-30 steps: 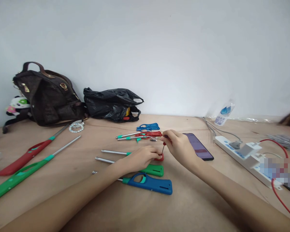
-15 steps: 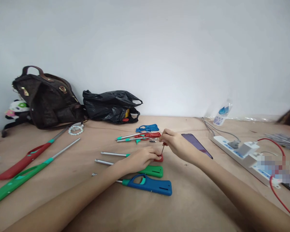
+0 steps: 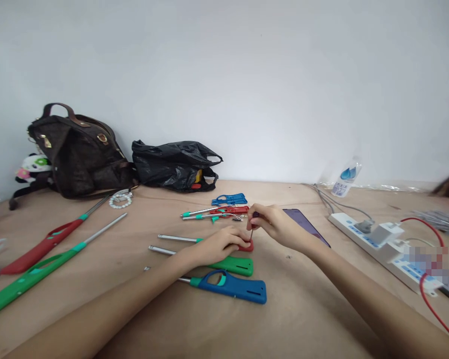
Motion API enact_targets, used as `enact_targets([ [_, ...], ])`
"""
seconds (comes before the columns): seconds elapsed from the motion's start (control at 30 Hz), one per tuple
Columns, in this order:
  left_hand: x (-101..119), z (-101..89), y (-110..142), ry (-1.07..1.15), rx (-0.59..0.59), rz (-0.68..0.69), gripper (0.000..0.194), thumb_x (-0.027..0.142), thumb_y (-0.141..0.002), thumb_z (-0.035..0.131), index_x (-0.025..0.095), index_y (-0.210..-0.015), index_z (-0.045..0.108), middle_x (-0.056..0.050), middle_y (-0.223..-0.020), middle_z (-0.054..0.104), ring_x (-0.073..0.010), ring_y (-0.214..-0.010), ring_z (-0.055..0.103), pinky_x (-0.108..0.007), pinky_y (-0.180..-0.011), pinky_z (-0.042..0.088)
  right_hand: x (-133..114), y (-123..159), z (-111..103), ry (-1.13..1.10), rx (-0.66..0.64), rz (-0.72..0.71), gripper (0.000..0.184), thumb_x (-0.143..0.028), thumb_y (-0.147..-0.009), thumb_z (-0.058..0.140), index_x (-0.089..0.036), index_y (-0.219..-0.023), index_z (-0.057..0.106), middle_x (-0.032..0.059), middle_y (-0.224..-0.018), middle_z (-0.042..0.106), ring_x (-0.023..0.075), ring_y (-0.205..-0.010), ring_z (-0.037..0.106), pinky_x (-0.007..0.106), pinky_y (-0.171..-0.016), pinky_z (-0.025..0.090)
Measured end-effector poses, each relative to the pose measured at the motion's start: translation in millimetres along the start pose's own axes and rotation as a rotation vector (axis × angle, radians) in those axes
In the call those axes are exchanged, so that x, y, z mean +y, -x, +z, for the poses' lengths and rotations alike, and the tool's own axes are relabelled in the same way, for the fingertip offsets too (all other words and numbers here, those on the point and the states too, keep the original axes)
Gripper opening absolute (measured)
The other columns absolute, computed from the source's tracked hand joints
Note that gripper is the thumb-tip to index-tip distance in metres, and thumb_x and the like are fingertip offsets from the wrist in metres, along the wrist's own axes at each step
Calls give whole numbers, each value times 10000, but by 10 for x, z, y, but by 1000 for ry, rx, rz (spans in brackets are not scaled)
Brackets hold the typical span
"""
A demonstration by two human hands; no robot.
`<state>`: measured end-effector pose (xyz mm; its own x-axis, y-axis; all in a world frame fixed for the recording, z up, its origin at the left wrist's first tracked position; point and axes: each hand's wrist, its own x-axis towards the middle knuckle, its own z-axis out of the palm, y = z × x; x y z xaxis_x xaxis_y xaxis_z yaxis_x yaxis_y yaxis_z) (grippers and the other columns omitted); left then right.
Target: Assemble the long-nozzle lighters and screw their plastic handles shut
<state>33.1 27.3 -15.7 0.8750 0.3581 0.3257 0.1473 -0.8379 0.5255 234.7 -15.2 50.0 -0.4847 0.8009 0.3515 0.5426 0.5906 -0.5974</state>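
Observation:
My right hand (image 3: 275, 224) is closed round the reddish handle of a small screwdriver (image 3: 252, 233). Its thin shaft points down onto the end of a red gas lighter (image 3: 249, 246) lying on the table. Over that lighter's middle rests my left hand (image 3: 221, 245), its fingers gripping the red body and hiding most of it. Just nearer lies a green gas lighter (image 3: 239, 266), partly under the left hand. A blue gas lighter (image 3: 243, 290) is closest to me, with its metal tube partly behind my left forearm.
Beyond my hands lie red lighter parts (image 3: 232, 210) and blue casing pieces (image 3: 230, 199). Two long lighters, red (image 3: 45, 247) and green (image 3: 33, 276), lie left. A phone (image 3: 305, 226) and power strip (image 3: 381, 249) are right. A black plastic bag (image 3: 168, 164) and backpack (image 3: 82, 159) stand behind.
My right hand has changed its hold on the screwdriver, with more of the handle now showing. The left hand stays on the red lighter. The whole view has shifted slightly.

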Motion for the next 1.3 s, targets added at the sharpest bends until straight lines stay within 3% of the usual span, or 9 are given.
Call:
enact_targets([
  [0.37,35,-21,-12,-5,-5,2,346,23,-871,415,202,-1032,663,-44,-1097,639,-184,-1091,554,-338,-996,402,24,-96,155,23,98,114,122,-154,-886,442,-197,-787,499,13,-697,655,144,-625,609,266,-618,469],
  [0.6,-16,17,23,-19,5,-70,328,71,-884,471,225,-1091,672,-57,-1191,626,-193,-1146,538,-350,-1006,410,275,7,-15,-210,114,95,171,-321,-930,450,-180,-876,530,63,-813,697,158,-715,651,287,-648,511],
  [0.7,-46,20,46,-22,3,-67,339,65,-882,477,228,-1109,669,-56,-1222,625,-191,-1173,533,-359,-1031,397,503,24,-100,-153,313,119,211,-370,-933,431,-180,-896,517,72,-833,694,160,-673,648,263,-568,478],
  [0.8,-46,-6,63,-3,-18,-89,348,80,-898,469,212,-1174,635,-65,-1258,614,-194,-1201,527,-375,-1045,390,768,41,-106,162,487,128,175,-337,-928,442,-189,-913,534,70,-825,679,178,-706,632,289,-636,470],
  [0.97,84,-68,93,-10,-64,-121,386,262,-918,541,217,-1301,538,-88,-1378,513,-226,-1289,448,-405,-1076,354,973,76,19,619,216,165,163,-192,-926,391,-181,-924,554,91,-904,661,190,-747,613,267,-638,412],
  [1.07,246,-67,119,-183,-144,-202,838,538,-733,710,213,-1429,375,-146,-1505,309,-357,-1396,231,-540,-1108,240,906,82,70,767,11,193,176,-96,-873,410,-159,-922,567,101,-947,642,183,-757,612,253,-629,384],
  [1.13,371,-49,132,-280,-243,-327,1110,676,-634,700,172,-1494,209,-200,-1546,117,-443,-1407,65,-651,-1077,156,843,82,81,816,-100,192,185,-67,-834,436,-151,-919,578,109,-975,628,187,-759,614,257,-614,372],
  [1.2,486,-27,138,-322,-351,-455,1212,751,-613,645,132,-1508,110,-231,-1539,19,-484,-1391,-9,-719,-1038,86,801,81,82,842,-187,202,178,-81,-824,455,-149,-922,587,114,-991,619,194,-770,619,261,-609,367],
  [1.3,598,8,139,-343,-426,-517,1208,796,-649,558,116,-1509,50,-216,-1534,-54,-471,-1391,-63,-730,-1032,48,790,76,74,858,-265,235,169,-127,-844,463,-146,-944,598,114,-1005,614,197,-806,622,258,-631,372],
])
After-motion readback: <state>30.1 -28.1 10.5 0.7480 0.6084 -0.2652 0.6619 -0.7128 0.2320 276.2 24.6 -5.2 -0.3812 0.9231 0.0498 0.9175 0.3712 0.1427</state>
